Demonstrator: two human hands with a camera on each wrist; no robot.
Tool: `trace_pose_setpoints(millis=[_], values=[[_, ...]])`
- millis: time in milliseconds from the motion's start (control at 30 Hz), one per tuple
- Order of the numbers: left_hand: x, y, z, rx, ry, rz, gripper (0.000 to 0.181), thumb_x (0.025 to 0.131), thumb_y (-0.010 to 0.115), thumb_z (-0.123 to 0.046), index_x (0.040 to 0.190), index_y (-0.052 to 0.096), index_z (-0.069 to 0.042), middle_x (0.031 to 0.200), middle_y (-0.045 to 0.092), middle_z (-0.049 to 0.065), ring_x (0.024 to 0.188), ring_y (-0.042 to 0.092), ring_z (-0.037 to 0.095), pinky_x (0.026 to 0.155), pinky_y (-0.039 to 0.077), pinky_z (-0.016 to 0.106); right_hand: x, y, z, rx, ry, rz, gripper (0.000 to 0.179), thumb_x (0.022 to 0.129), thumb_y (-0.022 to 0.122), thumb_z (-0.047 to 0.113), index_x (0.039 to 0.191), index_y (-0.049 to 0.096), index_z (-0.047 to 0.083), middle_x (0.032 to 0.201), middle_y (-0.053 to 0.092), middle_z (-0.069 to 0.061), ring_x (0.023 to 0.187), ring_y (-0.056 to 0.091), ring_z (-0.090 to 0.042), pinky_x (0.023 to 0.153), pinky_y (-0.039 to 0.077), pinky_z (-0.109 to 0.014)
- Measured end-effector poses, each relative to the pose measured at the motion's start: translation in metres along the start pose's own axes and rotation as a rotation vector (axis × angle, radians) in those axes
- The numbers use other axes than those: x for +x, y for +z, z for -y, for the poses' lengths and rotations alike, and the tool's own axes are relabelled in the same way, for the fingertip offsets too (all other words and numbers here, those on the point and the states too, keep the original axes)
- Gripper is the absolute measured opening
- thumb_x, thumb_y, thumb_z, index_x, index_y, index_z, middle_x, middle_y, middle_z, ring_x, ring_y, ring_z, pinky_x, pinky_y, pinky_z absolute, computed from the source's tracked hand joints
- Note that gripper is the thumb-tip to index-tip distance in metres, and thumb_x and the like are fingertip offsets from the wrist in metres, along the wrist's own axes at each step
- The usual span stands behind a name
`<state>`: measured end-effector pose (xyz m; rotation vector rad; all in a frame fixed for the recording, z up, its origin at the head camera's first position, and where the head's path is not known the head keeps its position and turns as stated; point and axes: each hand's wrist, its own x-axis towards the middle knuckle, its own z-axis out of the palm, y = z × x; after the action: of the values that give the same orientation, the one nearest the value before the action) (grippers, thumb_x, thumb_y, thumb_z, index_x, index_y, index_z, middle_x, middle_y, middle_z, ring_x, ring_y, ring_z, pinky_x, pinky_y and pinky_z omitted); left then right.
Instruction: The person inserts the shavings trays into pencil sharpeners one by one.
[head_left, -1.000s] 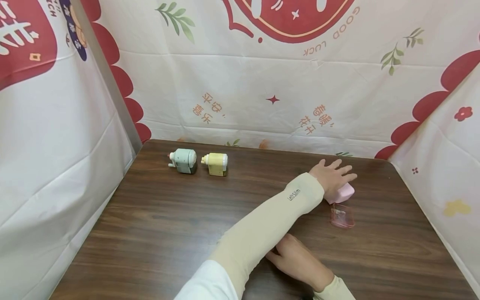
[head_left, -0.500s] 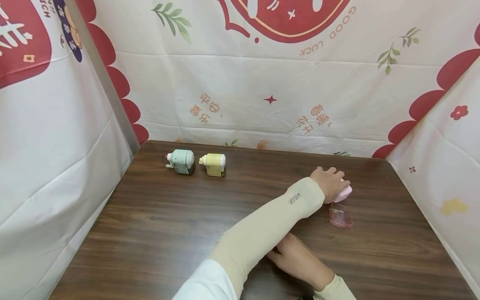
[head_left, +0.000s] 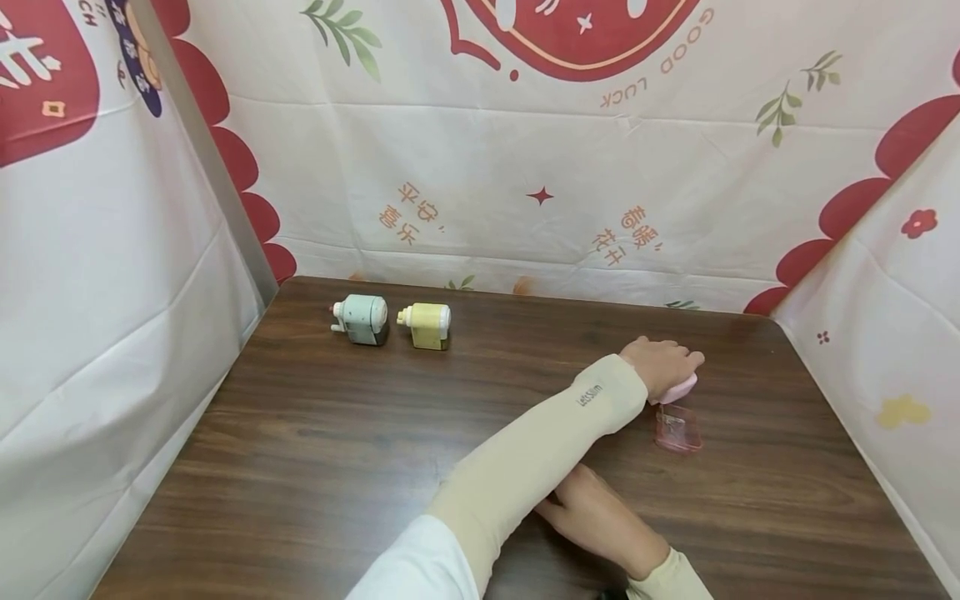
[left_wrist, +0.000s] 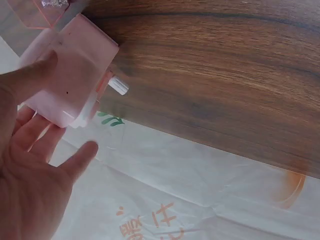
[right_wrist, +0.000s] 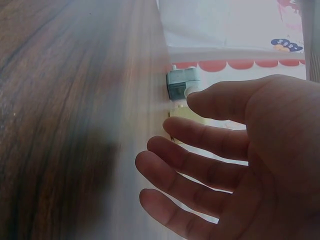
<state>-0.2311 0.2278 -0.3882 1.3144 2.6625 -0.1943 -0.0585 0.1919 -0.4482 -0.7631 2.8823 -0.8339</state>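
Note:
My left hand (head_left: 662, 367) reaches across to the far right of the table and grips a pink pencil sharpener (head_left: 679, 389). In the left wrist view the thumb lies over one face of that sharpener (left_wrist: 75, 70), with fingers behind it. Its white crank knob (left_wrist: 119, 85) sticks out at the side. Just in front lies a clear pink plastic box (head_left: 678, 429) with something small and silvery inside. Under the left forearm, my right hand (head_left: 596, 517) stays near the table, partly hidden in the head view. The right wrist view shows its fingers loosely bent, holding nothing.
A mint-green pencil sharpener (head_left: 362, 319) and a yellow one (head_left: 427, 325) stand at the back left of the brown table (head_left: 315, 450). A white printed cloth (head_left: 480, 167) hangs behind and along both sides.
The spread fingers of my left hand have come down and closed round the pink pencil sharpener. My right hand has stayed in place.

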Motion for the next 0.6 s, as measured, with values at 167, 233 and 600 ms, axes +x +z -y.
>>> trace_pose_setpoints(millis=[167, 233, 600], values=[[-0.005, -0.002, 0.000, 0.055, 0.032, -0.007, 0.083, 0.093, 0.086, -0.027, 0.161, 0.040, -0.038, 0.160, 0.050, -0.017, 0.148, 0.047, 0.004, 0.116, 0.044, 0.029, 0.001, -0.001, 0.001, 0.028, 0.031, 0.026, 0.019, 0.102, 0.075, 0.022, 0.119, 0.069, 0.021, 0.116, 0.073, 0.003, 0.110, 0.072, -0.016, 0.091, 0.061, -0.042], [-0.010, -0.006, 0.002, 0.086, 0.040, -0.015, 0.079, 0.094, 0.084, -0.030, 0.160, 0.042, -0.038, 0.160, 0.051, -0.016, 0.148, 0.047, 0.005, 0.116, 0.044, 0.029, 0.003, -0.002, 0.002, 0.048, 0.037, 0.041, 0.011, 0.102, 0.074, 0.019, 0.111, 0.068, 0.021, 0.102, 0.070, 0.008, 0.095, 0.068, -0.007, 0.081, 0.060, -0.034], [-0.051, -0.044, 0.007, 0.181, 0.026, -0.052, 0.060, 0.104, 0.064, -0.039, 0.160, 0.044, -0.035, 0.155, 0.055, -0.011, 0.142, 0.051, 0.009, 0.106, 0.051, 0.027, 0.001, -0.005, -0.002, 0.045, -0.002, -0.003, 0.006, 0.100, 0.075, 0.014, 0.103, 0.073, 0.018, 0.093, 0.065, 0.015, 0.082, 0.061, 0.002, 0.072, 0.055, -0.026]])
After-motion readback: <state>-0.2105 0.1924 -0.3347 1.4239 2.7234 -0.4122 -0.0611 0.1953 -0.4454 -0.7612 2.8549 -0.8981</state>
